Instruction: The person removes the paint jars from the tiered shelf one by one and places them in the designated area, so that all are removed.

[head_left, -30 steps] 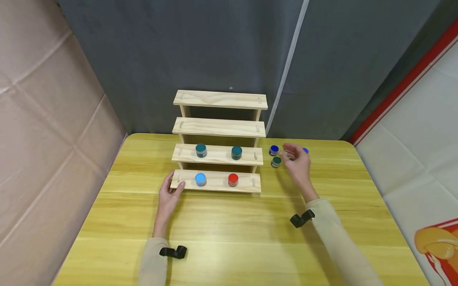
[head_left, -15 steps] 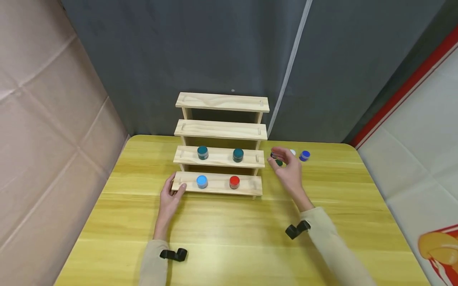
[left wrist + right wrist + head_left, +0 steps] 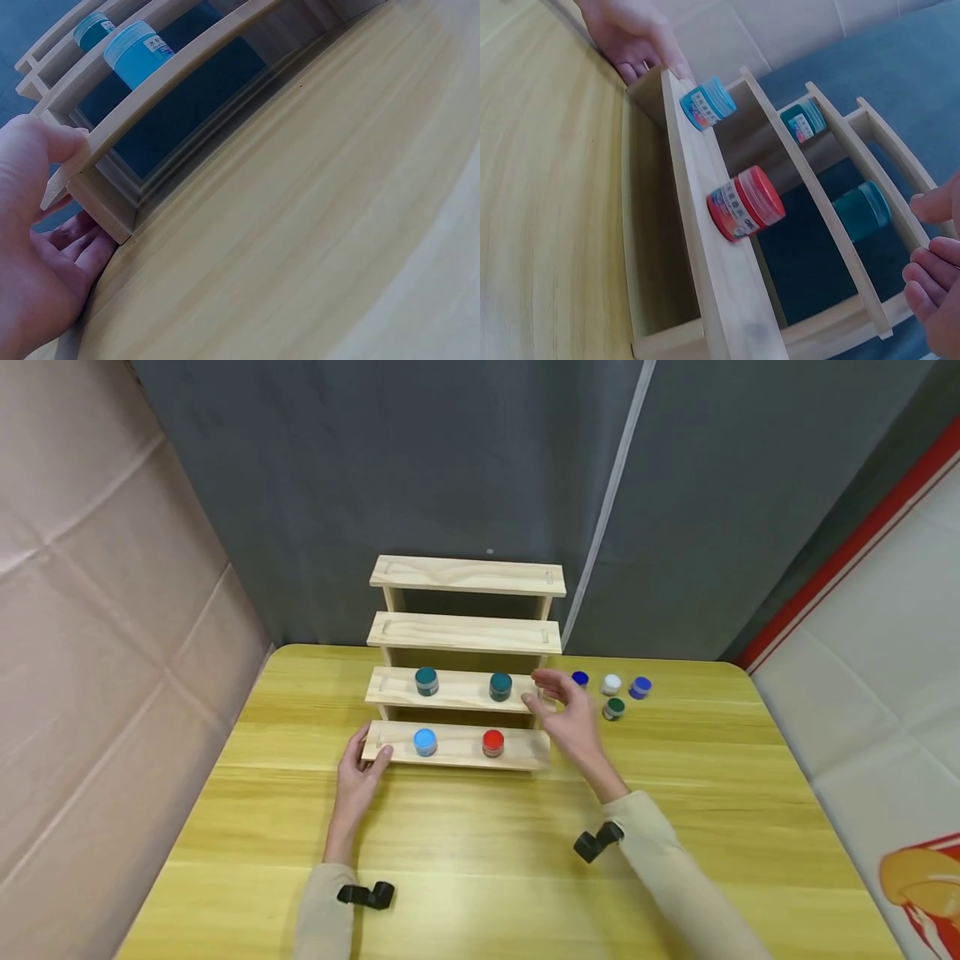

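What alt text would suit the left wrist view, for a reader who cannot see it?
A person's left hand holds a pale wooden tiered rack by one end of its lowest shelf, where a light-blue cylindrical jar stands. A teal cylindrical jar sits one shelf behind, and a beige wooden tabletop fills much of the picture.

Pale wooden step rack (image 3: 465, 633) mid-frame, faint grain lines. Then a sky-blue round plastic jar (image 3: 425, 742), bright red round plastic jar (image 3: 492, 743), two dark teal ones (image 3: 427, 682). Yellowish wooden counter (image 3: 465, 843) is super streaky; dark grey backdrop (image 3: 390, 460) up top has a whitish stripe (image 3: 610, 497).
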Demonstrator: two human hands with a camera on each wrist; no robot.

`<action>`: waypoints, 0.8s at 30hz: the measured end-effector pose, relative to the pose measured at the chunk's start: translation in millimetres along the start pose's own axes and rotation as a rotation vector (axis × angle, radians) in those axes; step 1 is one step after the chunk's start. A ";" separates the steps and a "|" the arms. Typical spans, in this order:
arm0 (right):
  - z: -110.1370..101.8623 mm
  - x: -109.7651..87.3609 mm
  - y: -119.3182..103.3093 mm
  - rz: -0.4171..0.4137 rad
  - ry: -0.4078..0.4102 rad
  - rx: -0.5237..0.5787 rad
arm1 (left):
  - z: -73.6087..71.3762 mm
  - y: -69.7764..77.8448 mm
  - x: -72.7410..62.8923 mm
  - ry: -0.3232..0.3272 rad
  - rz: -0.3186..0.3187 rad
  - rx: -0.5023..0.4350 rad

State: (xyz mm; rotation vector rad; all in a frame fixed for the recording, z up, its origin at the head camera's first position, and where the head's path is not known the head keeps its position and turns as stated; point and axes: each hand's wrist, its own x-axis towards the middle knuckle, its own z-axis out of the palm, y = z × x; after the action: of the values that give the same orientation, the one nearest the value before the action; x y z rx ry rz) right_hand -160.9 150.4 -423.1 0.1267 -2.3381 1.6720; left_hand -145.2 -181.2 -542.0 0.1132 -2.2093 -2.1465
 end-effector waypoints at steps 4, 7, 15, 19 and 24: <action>8.1 2.4 2.2 -0.002 -0.025 -0.016 | 0.0 -1.1 -0.2 0.006 0.008 -0.001; 14.4 3.8 1.4 -0.004 -0.039 -0.020 | 0.6 -1.9 0.1 0.013 0.011 -0.004; 28.5 10.9 0.5 -0.015 -0.074 0.051 | 1.2 -1.7 0.0 0.012 0.004 0.007; 33.8 14.4 -0.6 -0.024 -0.080 0.064 | 0.8 -1.9 -0.2 0.014 0.007 0.004; 38.8 18.7 -0.4 -0.005 -0.084 0.019 | 0.8 -1.5 -0.4 0.014 0.013 -0.005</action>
State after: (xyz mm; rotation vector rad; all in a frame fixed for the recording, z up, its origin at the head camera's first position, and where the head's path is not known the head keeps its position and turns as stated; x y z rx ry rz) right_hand -185.0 115.3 -429.5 0.2098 -2.3808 1.7188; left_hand -144.9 -180.4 -543.5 0.1132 -2.1909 -2.1377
